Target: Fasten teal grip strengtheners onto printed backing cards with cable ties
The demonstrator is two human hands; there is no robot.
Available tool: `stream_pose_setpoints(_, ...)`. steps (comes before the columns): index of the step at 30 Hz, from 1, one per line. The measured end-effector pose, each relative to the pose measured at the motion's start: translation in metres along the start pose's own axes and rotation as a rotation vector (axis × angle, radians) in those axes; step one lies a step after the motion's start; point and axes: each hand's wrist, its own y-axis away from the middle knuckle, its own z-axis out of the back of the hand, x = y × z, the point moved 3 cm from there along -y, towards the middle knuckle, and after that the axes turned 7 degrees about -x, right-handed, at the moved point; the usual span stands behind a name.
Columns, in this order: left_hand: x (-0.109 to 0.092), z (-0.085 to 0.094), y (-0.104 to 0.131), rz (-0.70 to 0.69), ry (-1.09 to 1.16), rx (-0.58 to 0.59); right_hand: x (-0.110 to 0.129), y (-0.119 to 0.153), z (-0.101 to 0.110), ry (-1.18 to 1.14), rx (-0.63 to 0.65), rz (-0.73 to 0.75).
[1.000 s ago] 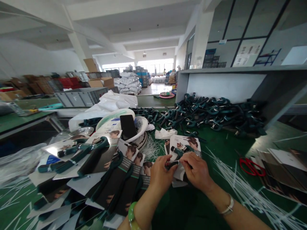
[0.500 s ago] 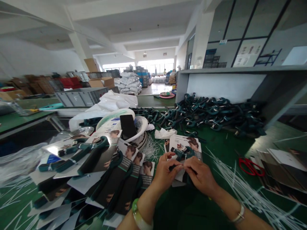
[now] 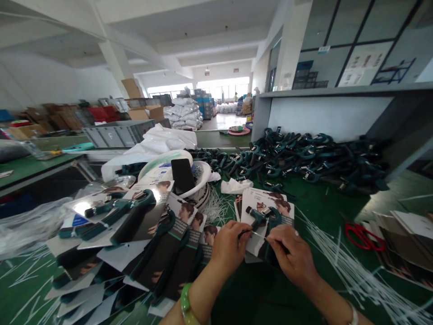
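Note:
A dark green pipe cutter [image 3: 259, 217] lies across a printed card [image 3: 252, 249], on top of a small stack of such cards. Between my hands a thin white cable tie [image 3: 260, 235] runs over the front of the card, beside the cutter. My left hand [image 3: 227, 247] is closed in a pinch at the tie's left end. My right hand [image 3: 295, 253] pinches at its right end, its fingertips close to the cutter's body. The cutter's lower part is partly hidden behind my right hand.
Cards with cutters tied on are piled at left [image 3: 135, 239]. Loose pipe cutters [image 3: 304, 155] fill the back right, near a grey shelf. White cable ties [image 3: 341, 262], red-handled scissors [image 3: 363, 236] and more cards [image 3: 402, 239] lie at right. A phone [image 3: 182, 175] rests on a white bowl.
My hands have moved apart, the right one further right, and the white tie now shows stretched between them. The whole view has shifted slightly.

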Motion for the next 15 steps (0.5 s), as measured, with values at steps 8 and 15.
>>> stream_pose_setpoints(8, 0.011, -0.011, 0.002, 0.190, 0.063, -0.128, 0.023, -0.006, -0.018, 0.078, 0.361, 0.070)
stream_pose_setpoints(15, 0.003, -0.007, 0.000, 0.272, -0.009, -0.067, 0.026, -0.006, -0.024, 0.257, 0.473, -0.033)
